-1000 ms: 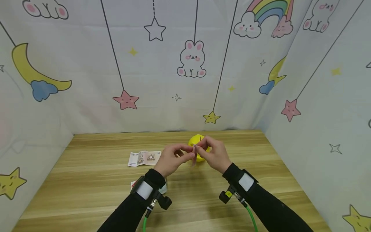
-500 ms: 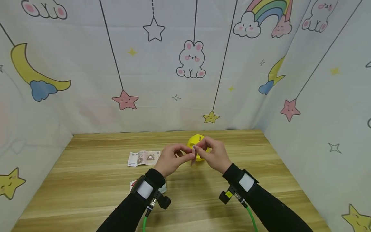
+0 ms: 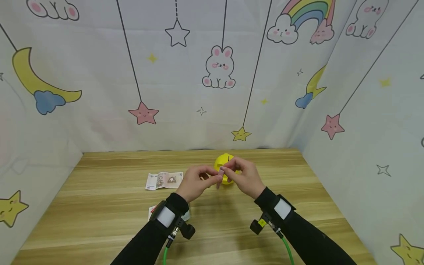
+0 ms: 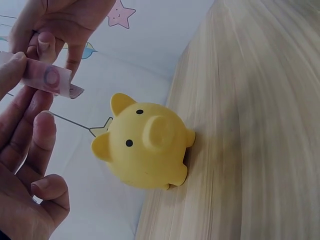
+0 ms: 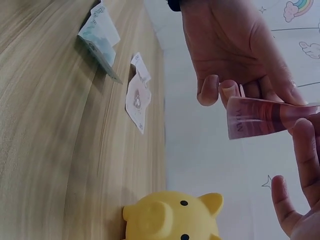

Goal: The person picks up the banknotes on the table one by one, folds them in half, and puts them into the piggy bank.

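Fingertips of both hands pinch a folded reddish banknote (image 5: 255,117) in front of a yellow piggy bank (image 4: 150,145). My left hand (image 3: 196,181) holds it from the left, thumb and forefinger together. From the other side my right hand (image 3: 244,177) pinches the upper part. In the left wrist view the note (image 4: 45,77) bends into a narrow strip, its end sticking out past the thumb. The piggy bank (image 3: 220,161) stands upright on the table, partly hidden by the hands in the head view; its slot shows on top.
A brownish creased banknote (image 3: 165,180) lies flat left of the hands. Nearer, a folded greenish banknote (image 5: 100,35) sits on the wooden table (image 3: 99,221), mostly covered by the left wrist in the head view. White patterned cloth (image 3: 185,129) rises behind the table.
The reddish banknote has tilted slightly, its lower end shifting left and more of its face showing. Both hands stay nearly in place.
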`<state>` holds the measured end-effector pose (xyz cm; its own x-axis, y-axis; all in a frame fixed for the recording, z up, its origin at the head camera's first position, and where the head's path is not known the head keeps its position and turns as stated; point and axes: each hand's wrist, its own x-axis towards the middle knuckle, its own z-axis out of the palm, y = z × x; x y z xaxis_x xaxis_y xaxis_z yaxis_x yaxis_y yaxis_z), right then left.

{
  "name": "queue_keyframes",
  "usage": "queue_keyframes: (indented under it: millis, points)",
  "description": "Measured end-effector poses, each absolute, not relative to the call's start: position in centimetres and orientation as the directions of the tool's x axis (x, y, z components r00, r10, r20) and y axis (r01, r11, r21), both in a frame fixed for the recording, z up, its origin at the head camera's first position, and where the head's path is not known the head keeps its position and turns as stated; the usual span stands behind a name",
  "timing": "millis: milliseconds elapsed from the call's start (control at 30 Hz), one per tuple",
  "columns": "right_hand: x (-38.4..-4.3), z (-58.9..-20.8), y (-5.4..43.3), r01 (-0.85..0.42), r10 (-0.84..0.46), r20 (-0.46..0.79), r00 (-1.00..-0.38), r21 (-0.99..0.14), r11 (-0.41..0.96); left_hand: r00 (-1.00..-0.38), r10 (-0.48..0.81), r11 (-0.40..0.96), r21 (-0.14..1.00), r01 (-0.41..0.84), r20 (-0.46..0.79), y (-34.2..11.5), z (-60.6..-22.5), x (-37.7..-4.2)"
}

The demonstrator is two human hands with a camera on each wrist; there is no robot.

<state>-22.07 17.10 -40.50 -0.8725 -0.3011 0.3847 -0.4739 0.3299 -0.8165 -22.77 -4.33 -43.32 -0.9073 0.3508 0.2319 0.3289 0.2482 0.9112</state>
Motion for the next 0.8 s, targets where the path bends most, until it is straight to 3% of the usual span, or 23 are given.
queue_keyframes:
  millis: [800]
  points:
    - [-21.98,-40.62,17.14,-0.458,-0.375,0.342,-0.862,-0.843,0.282,-0.921,0.320,0.242,0.921,0.306,0.222,-4.74,-43.57,-22.75]
